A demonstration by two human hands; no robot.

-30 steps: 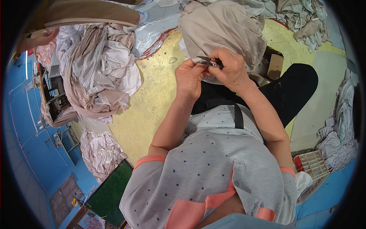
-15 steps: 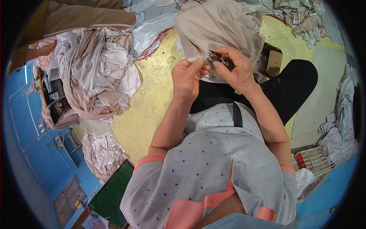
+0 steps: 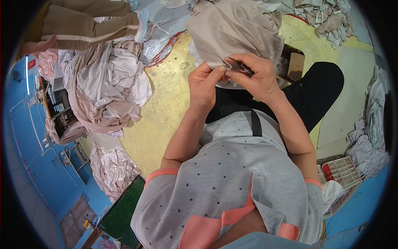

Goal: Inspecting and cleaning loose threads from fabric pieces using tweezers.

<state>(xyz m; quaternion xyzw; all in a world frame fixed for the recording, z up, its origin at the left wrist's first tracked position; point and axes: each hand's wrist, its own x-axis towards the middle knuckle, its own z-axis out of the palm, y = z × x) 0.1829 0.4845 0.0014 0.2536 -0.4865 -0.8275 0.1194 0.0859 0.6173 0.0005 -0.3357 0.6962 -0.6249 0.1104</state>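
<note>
A large heap of beige cloth (image 3: 234,29) is bunched in front of my lap. My left hand (image 3: 202,87) is closed, pinching the near edge of this cloth between thumb and fingers. In my right hand (image 3: 261,76) is a pair of small dark metal thread snips (image 3: 239,66), gripped in curled fingers. Their tips reach the pinched cloth beside my left thumb, and the two hands nearly touch there. The exact spot between the fingertips is partly hidden.
Piles of beige and white cloth (image 3: 97,87) lie on the left; more cloth (image 3: 331,20) is at the far right. Another person's brown trouser leg (image 3: 91,25) stands at upper left. An open cardboard box (image 3: 296,66) sits beside my right knee, a white-and-red plastic crate (image 3: 342,172) behind.
My hands have come closer together, bringing the snips' tips to my left fingertips. The other person's leg and shoe have shifted at the upper left.
</note>
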